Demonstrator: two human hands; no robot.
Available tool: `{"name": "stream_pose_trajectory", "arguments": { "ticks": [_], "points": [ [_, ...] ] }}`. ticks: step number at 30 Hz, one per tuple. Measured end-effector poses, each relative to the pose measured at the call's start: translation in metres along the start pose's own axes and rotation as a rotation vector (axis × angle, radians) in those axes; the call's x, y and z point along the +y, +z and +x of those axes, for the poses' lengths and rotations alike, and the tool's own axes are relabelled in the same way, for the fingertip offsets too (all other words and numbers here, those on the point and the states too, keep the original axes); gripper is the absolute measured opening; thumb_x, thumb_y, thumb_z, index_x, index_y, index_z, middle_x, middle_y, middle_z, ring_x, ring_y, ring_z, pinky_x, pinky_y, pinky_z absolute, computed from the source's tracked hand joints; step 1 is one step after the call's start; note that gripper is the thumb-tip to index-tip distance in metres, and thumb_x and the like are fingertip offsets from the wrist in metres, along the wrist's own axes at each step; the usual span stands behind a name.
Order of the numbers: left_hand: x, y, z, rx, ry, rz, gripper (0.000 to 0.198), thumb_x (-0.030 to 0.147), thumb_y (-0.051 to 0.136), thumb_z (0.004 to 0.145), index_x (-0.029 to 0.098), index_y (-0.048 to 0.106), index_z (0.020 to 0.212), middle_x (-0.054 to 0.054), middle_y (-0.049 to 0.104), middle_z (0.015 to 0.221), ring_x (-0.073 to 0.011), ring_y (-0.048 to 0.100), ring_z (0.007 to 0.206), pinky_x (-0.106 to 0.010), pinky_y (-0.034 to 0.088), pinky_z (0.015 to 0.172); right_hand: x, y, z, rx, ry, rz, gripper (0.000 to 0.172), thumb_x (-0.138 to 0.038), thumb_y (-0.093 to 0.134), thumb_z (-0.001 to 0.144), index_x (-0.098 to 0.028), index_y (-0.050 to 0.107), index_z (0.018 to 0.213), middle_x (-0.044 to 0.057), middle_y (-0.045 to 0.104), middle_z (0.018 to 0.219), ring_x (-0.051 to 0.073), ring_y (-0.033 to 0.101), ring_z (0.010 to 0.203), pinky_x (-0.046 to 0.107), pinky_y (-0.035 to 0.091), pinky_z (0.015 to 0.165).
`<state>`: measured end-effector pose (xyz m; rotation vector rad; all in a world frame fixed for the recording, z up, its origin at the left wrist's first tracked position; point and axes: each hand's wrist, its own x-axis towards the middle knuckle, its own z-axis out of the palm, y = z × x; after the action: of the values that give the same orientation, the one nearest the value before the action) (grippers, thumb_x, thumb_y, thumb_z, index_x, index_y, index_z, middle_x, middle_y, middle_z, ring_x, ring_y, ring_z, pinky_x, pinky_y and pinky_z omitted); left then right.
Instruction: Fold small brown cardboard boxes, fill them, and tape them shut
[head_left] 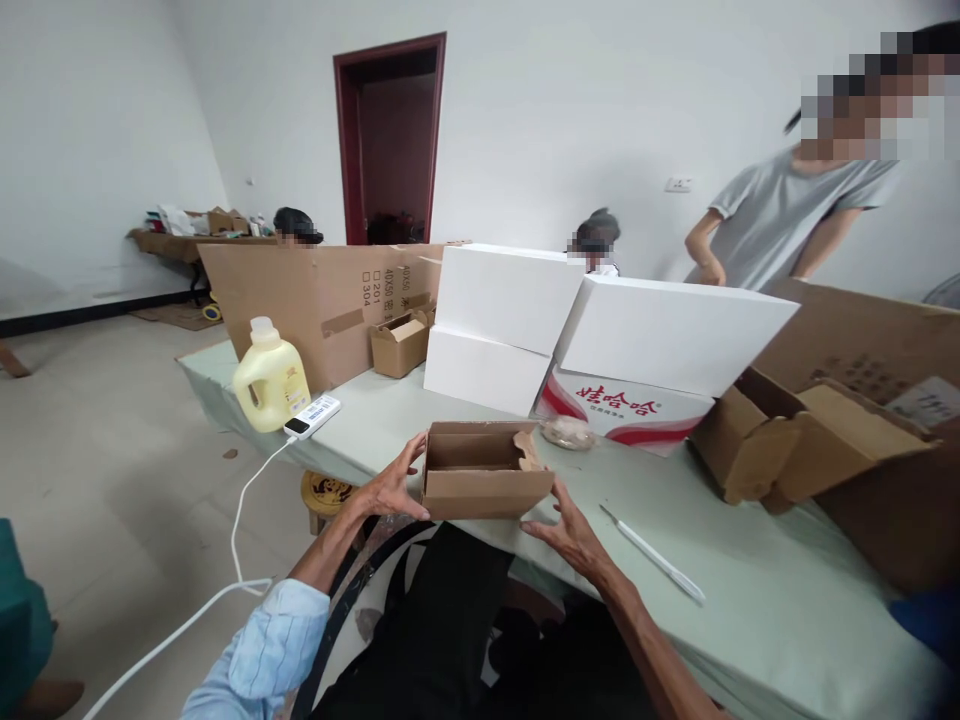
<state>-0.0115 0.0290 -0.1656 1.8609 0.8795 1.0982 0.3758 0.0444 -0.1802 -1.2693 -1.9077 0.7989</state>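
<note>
A small brown cardboard box (pixel 487 495) with its top uncovered is at the table's near edge, between my two hands. My left hand (pixel 394 485) grips its left side, thumb low and fingers up along the edge. My right hand (pixel 566 530) holds the lower right corner, with the fingertips against the cardboard. A torn or folded flap shows inside at the right end. To the right of my right hand, a slim white tool (pixel 656 558) with a thin pointed tip lies on the table. Behind the box is a small clear-wrapped bundle (pixel 568 432), its contents unclear.
White boxes (pixel 495 370) stand stacked across the green-covered table (pixel 360 415). A yellow jug (pixel 271 380) and a white corded device (pixel 313 416) sit left. Opened cardboard boxes (pixel 795 440) crowd the right. Across the table, a person in grey (pixel 795 215) stands; two heads show behind boxes.
</note>
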Motion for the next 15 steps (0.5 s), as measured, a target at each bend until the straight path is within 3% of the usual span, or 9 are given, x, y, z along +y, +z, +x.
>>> {"name": "stream_pose_trajectory", "arguments": {
  "ticks": [4, 11, 15],
  "points": [
    [0.002, 0.003, 0.005, -0.001, 0.015, -0.034, 0.142, 0.042, 0.098, 0.057, 0.034, 0.013, 0.17, -0.017, 0.028, 0.174, -0.0467, 0.028, 0.159, -0.062, 0.042, 0.118, -0.01, 0.014, 0.0, -0.048, -0.017, 0.054, 0.104, -0.061, 0.084, 0.074, -0.025, 0.039, 0.161, 0.015, 0.047, 0.163, 0.041, 0.043, 0.149, 0.056, 0.034, 0.124],
    [0.017, 0.004, -0.002, -0.09, -0.068, -0.21, 0.144, 0.04, 0.1, 0.054, 0.029, 0.018, 0.171, -0.016, 0.043, 0.166, -0.0452, 0.039, 0.153, -0.052, 0.053, 0.112, -0.019, 0.017, -0.023, -0.097, 0.019, 0.271, 0.112, -0.068, 0.085, 0.071, -0.02, 0.039, 0.161, 0.018, 0.058, 0.151, 0.04, 0.052, 0.14, 0.052, 0.045, 0.115],
    [0.013, 0.011, 0.0, -0.062, -0.174, -0.436, 0.137, 0.048, 0.097, 0.064, 0.029, 0.014, 0.171, -0.021, 0.042, 0.166, -0.0419, 0.057, 0.14, -0.051, 0.055, 0.108, -0.031, 0.013, -0.04, -0.039, 0.124, 0.363, 0.102, -0.07, 0.081, 0.078, -0.026, 0.042, 0.161, 0.013, 0.057, 0.155, 0.037, 0.05, 0.144, 0.05, 0.047, 0.117]
  ]
}}
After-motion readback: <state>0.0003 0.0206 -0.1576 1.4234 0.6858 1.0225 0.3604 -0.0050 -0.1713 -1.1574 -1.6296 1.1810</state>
